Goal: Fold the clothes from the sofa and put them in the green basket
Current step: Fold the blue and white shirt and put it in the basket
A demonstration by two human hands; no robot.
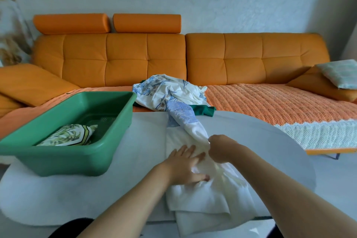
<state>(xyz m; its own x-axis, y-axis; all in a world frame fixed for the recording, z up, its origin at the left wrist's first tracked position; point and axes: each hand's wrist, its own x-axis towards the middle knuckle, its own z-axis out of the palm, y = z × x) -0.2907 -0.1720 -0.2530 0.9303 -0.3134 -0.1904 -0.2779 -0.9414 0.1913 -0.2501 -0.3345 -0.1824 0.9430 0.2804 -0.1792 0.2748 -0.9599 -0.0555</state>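
A long white cloth with blue floral print [208, 195] stretches from the sofa seat across the white table [144, 141] to its near edge. My left hand [186, 166] lies flat on it with fingers spread. My right hand [222, 148] grips a bunched part of the same cloth just beside the left hand. The green basket [63, 152] stands on the table's left side and holds one folded leaf-print piece [69, 135]. A dark green garment [203, 110] lies under the heap on the sofa.
The orange sofa [173, 58] runs behind the table, with an orange woven throw [270, 102] on its seat. A pale patterned pillow [340, 72] rests at the far right. An orange cushion [29, 83] lies at the left.
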